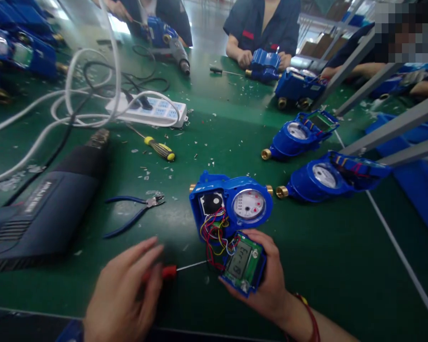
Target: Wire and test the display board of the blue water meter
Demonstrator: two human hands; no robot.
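Near the front edge of the green bench (314,251), in front of the person, lay a blue meter (231,202), its glossy body split into two parts. On its right half sat a round dial (248,205) under a clear cover, white-faced, with a column of small black-framed figures, a dark star-shaped wheel in the middle and several red marks. On its left half an open square compartment showed a black-and-white part (211,203) fixed inside its blue walls. Brass ends poked out at either side of the body. From the compartment spilled a loose tangle of red, yellow, white and dark wires (214,232), which ran down to the display unit (243,262), a green circuit board in a blue shell. Its grey screen stood turned on its side and read "Err-" and one last character too unclear to name.

The right hand (273,280) gripped the display unit, thumb along its lower edge and fingers around its far side, tilting the screen upward. The left hand (124,289) was blurred, its fingers partly bent at the red handle of a screwdriver (169,271); whether they had closed on it could not be told. The shaft pointed toward the wires. Beyond the left hand lay blue-handled pliers (137,209), and to the right of the meter rested two more blue meters (316,183), well within the bench
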